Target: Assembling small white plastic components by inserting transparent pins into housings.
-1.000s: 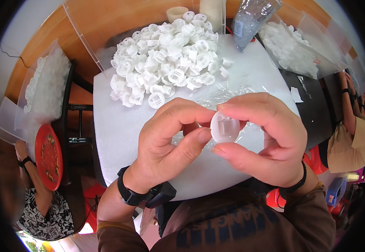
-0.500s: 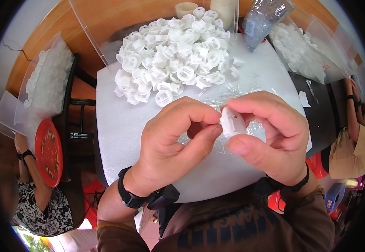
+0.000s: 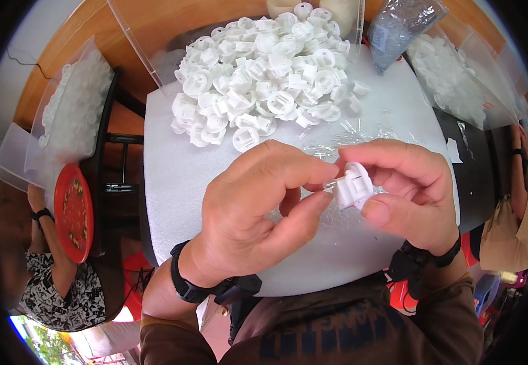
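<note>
My right hand (image 3: 410, 194) grips a small white plastic part (image 3: 354, 187), with a round flange and a raised boxy block, between fingers and thumb. The block faces my left hand (image 3: 264, 204), whose thumb and index finger pinch a small clear piece (image 3: 330, 185) against the part's left side. How far that piece goes in cannot be made out. Both hands are over the white foam-covered table (image 3: 179, 201). Beyond them lies a large heap of similar white plastic parts (image 3: 264, 73). Thin clear plastic pins (image 3: 352, 129) are scattered behind and beneath my hands.
A clear bag (image 3: 400, 30) stands at the far right, near a clear bin of white parts (image 3: 452, 79). Another full clear bin (image 3: 75, 103) is at left, above a red tray (image 3: 73, 213) holding small pieces. Other people are seated on both sides.
The white part has turned in my right hand, so its boxy block now shows toward the left. Both hands have shifted slightly to the right in the picture, as has the table scene.
</note>
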A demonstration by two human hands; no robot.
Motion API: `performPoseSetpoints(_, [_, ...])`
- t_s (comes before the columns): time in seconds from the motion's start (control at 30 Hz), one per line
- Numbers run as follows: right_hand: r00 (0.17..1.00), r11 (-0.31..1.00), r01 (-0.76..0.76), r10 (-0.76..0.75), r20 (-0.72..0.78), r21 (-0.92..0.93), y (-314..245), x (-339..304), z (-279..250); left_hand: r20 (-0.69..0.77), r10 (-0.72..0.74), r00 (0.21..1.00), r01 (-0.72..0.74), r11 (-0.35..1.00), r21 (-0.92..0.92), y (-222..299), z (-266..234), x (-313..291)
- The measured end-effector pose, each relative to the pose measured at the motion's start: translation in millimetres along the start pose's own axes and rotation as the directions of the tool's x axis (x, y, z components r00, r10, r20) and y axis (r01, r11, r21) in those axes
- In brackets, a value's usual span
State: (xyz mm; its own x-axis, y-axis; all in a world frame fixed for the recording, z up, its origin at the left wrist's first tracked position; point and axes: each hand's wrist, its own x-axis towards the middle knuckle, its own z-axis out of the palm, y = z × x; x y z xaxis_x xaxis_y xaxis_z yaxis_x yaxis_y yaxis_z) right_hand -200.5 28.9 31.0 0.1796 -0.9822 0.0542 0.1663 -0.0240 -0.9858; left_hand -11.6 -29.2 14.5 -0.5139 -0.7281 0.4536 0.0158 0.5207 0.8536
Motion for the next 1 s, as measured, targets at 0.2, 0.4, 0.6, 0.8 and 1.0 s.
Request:
performPoseSetpoints(0.2, [0.999, 1.000, 0.026, -0.026, 0.045, 0.011, 9.5, 3.6, -7.1, 0.091, 0.071, 0.993, -0.081, 0.990, 0.114, -2.5, -3.5, 4.5])
performPoseSetpoints(0.4, [0.999, 0.998, 0.029, -0.031, 0.033, 0.064, 16.7, 4.3, -6.1, 0.101, 0.233, 0.967, -0.253, 0.924, 0.289, -9.0, -1.1, 5.1])
performPoseSetpoints(0.6, [0.995, 0.982, 0.045, -0.060, 0.080, 0.186, 23.5, 5.1, -7.2, 0.092, 0.332, 0.939, -0.342, 0.868, 0.360, -8.6, 1.5, 1.3])
performPoseSetpoints(0.8, [0.993, 0.986, 0.054, -0.070, 0.098, 0.156, 21.0, 3.4, -7.3, 0.049, 0.384, 0.922, -0.375, 0.852, 0.365, -11.0, 4.7, -5.0])
performPoseSetpoints(1.0, [0.992, 0.987, 0.102, -0.111, 0.065, 0.125, 23.3, 4.0, -11.9, 0.136, 0.320, 0.938, -0.347, 0.873, 0.341, -9.5, 1.4, 5.2])
